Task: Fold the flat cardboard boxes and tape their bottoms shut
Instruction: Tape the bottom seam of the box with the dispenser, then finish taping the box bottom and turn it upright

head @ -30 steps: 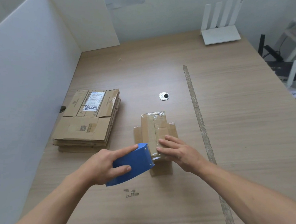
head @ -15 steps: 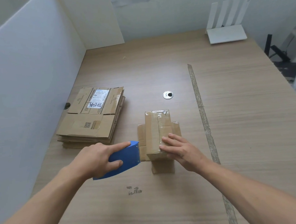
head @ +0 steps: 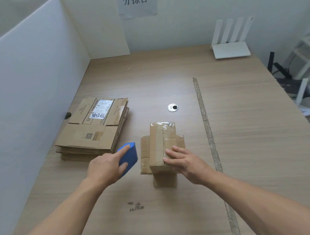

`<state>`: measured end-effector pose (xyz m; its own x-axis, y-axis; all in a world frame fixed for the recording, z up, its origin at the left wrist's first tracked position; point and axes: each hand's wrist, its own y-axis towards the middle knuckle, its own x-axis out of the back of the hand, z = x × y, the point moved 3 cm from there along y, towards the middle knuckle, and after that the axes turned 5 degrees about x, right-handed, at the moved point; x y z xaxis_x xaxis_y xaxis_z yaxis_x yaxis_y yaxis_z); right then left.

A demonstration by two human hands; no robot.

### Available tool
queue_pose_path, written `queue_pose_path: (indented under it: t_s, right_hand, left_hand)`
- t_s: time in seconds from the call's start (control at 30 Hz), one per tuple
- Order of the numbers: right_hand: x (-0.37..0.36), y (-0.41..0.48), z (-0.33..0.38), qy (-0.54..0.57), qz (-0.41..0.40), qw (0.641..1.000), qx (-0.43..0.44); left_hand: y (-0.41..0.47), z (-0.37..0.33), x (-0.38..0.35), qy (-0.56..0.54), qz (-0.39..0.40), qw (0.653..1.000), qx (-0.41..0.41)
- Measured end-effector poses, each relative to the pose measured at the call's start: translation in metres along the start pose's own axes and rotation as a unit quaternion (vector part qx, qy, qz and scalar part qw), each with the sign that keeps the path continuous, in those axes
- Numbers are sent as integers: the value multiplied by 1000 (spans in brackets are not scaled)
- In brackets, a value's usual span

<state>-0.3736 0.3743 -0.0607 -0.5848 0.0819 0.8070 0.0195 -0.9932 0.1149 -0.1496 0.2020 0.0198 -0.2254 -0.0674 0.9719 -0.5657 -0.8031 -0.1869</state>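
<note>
A small folded cardboard box (head: 161, 144) stands on the wooden table (head: 250, 139), taped bottom up, its flaps spread flat around it. My right hand (head: 183, 160) rests with straight fingers on the box's near right top. To the left of the box my left hand (head: 106, 166) grips a blue tape dispenser (head: 128, 157), index finger stretched along its top; the dispenser is apart from the box. A stack of flat cardboard boxes (head: 92, 127) lies at the left, next to the white partition.
A white partition (head: 32, 96) walls the table's left side. A round metal cable grommet (head: 172, 107) sits beyond the box. A strip of old tape (head: 206, 125) runs along the table to the right. A white router (head: 230, 48) stands at the far right corner.
My left hand has drawn the blue dispenser leftwards, off the box's near end and away from it. My right hand stays on the box top.
</note>
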Motion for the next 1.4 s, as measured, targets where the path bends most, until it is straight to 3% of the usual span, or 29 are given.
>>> queue_pose_path:
  t_s: [0.2,0.53,0.7,0.83,0.9,0.97,1.03,1.1,1.23,1.3,1.4]
  right_hand:
    - [2,5,11,10,0,1000,-30]
    - [7,8,22,-21,22,998,-53]
    - [3,10,25,1,-10,999,-52]
    - [8,8,32,26,-94,994,-51]
    - [9,7,38,60,-134,988,-56]
    - [9,6,40,75,-165,981,-68]
    - [8,3,35,82,-200,969,-124]
    - [10,-4,32,106,-231,942,-219]
    - [10,-16,32,171,-205,913,-308]
    - [8,-16,34,184,-180,912,-319]
    - [8,-14,41,190,-163,915,-316]
  left_hand:
    - [-22,14,-45,-110,23,991,74]
    - [-45,-5,-105,-106,20,981,164]
    - [-50,-9,-116,-146,9,977,154]
    - [-46,-5,-93,-164,22,968,188]
    - [-47,-3,-79,-219,-67,956,186]
    - [-47,-9,-66,-331,-124,928,119]
    - [-50,-25,-49,-442,-105,890,44]
    - [-55,-43,-38,-483,-92,871,5]
    - [-56,-70,-43,-549,-57,832,64]
    - [-53,-77,-51,-563,-18,820,103]
    - [-52,-90,-56,-565,58,818,91]
